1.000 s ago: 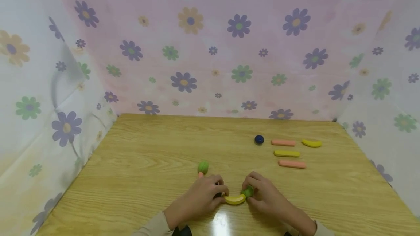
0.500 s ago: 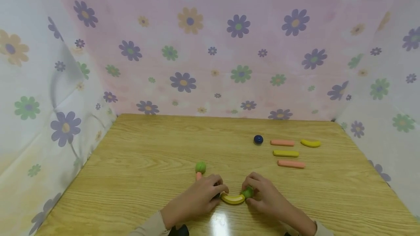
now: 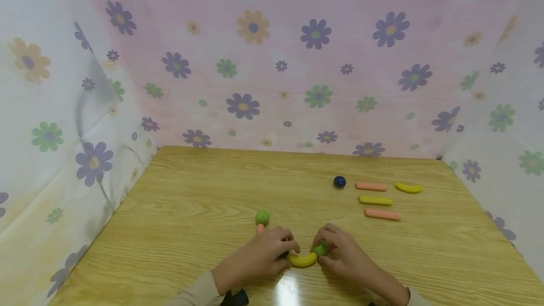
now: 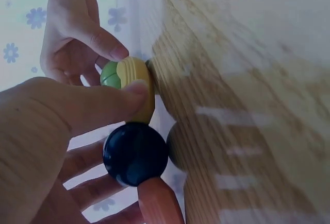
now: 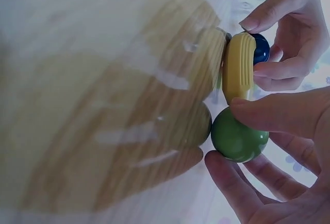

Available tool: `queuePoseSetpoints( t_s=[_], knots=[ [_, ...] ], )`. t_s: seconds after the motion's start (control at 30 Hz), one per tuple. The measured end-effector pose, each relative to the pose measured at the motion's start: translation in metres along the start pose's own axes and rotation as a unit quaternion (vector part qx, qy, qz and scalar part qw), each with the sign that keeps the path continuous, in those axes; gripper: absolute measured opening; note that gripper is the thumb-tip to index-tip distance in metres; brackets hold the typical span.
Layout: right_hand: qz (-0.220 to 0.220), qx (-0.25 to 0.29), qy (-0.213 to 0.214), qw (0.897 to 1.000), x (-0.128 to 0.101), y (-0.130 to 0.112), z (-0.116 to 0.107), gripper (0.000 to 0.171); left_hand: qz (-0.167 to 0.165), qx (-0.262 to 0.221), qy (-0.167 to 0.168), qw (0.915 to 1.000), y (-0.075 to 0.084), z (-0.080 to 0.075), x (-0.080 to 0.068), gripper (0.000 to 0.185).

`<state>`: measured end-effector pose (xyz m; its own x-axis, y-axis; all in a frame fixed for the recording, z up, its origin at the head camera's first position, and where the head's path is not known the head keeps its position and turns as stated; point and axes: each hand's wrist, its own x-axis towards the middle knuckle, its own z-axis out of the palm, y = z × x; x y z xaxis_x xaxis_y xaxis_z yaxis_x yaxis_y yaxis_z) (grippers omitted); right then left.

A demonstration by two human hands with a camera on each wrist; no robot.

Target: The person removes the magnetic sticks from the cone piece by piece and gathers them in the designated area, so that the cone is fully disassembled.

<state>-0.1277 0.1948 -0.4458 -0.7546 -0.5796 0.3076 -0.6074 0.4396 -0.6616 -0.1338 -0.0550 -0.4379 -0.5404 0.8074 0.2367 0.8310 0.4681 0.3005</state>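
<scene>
Barely any change since a second ago: left hand (image 3: pixel 255 259) still pinching a dark ball (image 4: pixel 135 153), right hand (image 3: pixel 346 255) a green ball (image 5: pixel 238 135), banana (image 3: pixel 302 259) between them, ends being capped.

2 bananas (image 3: pixel 302 259) (image 3: pixel 409 187), 2 green balls (image 3: pixel 262 217) (image 3: pixel 320 249), 2 blue balls (image 3: pixel 339 182) (image 4: pixel 135 153), 3 pink sticks (image 3: pixel 371 186) (image 3: pixel 382 214) (image 3: pixel 260 228), 1 yellow stick (image 3: pixel 375 200).

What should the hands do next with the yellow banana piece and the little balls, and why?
Probably nudge the green ball snug against the end of the yellow curved piece. The right hand pinches the green ball at one end; the left hand holds a dark blue ball at the other. The pieces already sit nearly end to end on the table.
</scene>
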Motion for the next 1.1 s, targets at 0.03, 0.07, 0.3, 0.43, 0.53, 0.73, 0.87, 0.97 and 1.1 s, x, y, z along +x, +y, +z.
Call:
queuePoseSetpoints(
  t_s=[0.03, 0.07, 0.3, 0.43, 0.53, 0.73, 0.87, 0.97, 1.1],
  knots=[
    [0.0, 0.002, -0.001, 1.0, 0.0, 0.0, 0.0, 0.037, 0.001, 0.001, -0.001, 1.0, 0.001, 0.0, 0.001, 0.02],
    [0.003, 0.004, -0.002, 1.0, 0.0, 0.0, 0.0, 0.036, 0.004, 0.005, -0.001, 1.0, 0.001, 0.001, 0.002, 0.018],
    [0.039, 0.003, 0.01, 0.999, -0.001, 0.001, -0.002, 0.033, 0.015, 0.025, 0.005, 0.9996, 0.002, 0.004, 0.006, 0.009],
    [0.064, -0.029, 0.052, 0.996, -0.002, 0.004, -0.009, 0.036, 0.006, 0.021, 0.001, 0.9998, 0.002, 0.004, 0.006, 0.01],
    [0.079, -0.042, 0.069, 0.994, -0.005, 0.008, -0.018, 0.037, 0.003, 0.018, -0.001, 0.9998, 0.002, 0.005, 0.006, 0.011],
    [0.095, -0.061, 0.071, 0.991, -0.009, 0.012, -0.033, 0.035, 0.008, 0.021, 0.006, 0.9997, 0.003, 0.006, 0.005, 0.011],
    [0.096, -0.075, 0.081, 0.989, -0.01, 0.014, -0.043, 0.035, 0.009, 0.031, 0.01, 0.9994, 0.005, 0.005, 0.004, 0.012],
    [0.098, -0.08, 0.085, 0.988, -0.009, 0.016, -0.05, 0.034, 0.006, 0.04, 0.012, 0.9991, 0.005, 0.006, 0.004, 0.012],
    [0.097, -0.079, 0.089, 0.988, -0.006, 0.019, -0.058, 0.035, 0.003, 0.042, 0.013, 0.999, 0.004, 0.006, 0.004, 0.012]
  ],
)
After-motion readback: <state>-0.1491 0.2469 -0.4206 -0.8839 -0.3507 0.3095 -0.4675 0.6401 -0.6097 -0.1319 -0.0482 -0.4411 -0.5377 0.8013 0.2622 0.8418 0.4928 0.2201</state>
